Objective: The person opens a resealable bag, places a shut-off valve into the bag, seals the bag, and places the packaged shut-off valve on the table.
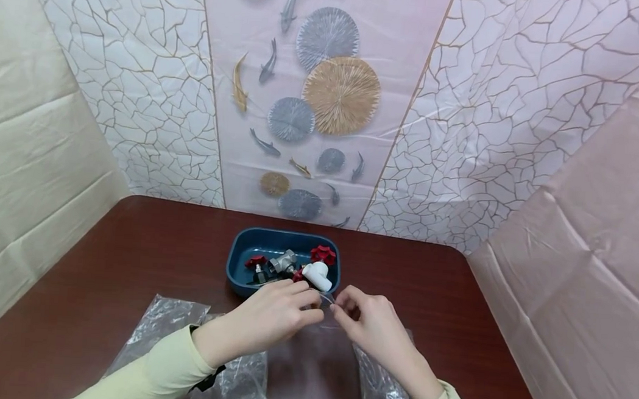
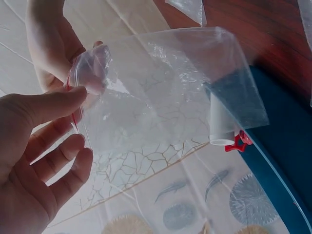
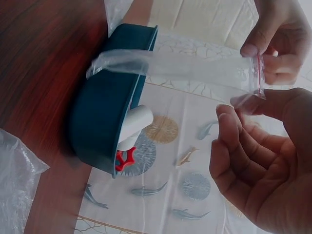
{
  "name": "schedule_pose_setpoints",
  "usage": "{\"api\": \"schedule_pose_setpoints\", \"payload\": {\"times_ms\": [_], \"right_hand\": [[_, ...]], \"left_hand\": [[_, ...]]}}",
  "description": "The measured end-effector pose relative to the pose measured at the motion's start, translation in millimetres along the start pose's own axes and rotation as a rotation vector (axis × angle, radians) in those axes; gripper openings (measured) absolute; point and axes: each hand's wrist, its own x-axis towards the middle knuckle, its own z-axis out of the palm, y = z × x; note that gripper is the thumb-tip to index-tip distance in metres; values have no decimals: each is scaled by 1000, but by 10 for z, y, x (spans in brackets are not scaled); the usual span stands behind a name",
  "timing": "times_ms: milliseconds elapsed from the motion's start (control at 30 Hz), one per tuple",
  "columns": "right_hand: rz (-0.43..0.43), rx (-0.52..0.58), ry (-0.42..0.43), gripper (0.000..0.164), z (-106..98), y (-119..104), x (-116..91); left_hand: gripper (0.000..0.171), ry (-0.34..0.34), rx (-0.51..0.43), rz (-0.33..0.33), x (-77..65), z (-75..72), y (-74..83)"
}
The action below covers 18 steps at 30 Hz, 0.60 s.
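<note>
A clear zip bag with a red line along its mouth point(image 2: 156, 83) hangs from both hands in front of the blue bin point(image 1: 234, 283). My left hand point(image 1: 274, 316) pinches one end of the mouth, its thumb lying over the red strip in the left wrist view. At the other end, my right hand point(image 1: 374, 325) pinches the edge between thumb and forefinger, the remaining fingers curled loosely. The bag looks flat, with nothing visible inside. Its lower part overlaps the bin in both wrist views.
Inside the bin lie a white pipe fitting point(image 1: 317, 276), a grey metal fitting point(image 1: 284, 262) and valves with red handwheels point(image 1: 323, 254). Clear plastic bags point(image 1: 166, 321) are spread on the dark red table point(image 1: 185, 246) near both forearms. A patterned wall covering point(image 1: 311, 162) stands behind.
</note>
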Motion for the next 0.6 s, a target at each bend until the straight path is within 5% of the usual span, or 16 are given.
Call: {"api": "schedule_pose_setpoints", "payload": {"times_ms": [300, 600], "right_hand": [[67, 5, 72, 14, -37, 55, 19], [17, 54, 174, 24, -73, 88, -15]], "left_hand": [[9, 1, 18, -22, -74, -11, 3], [11, 24, 17, -14, -124, -4, 12]]}}
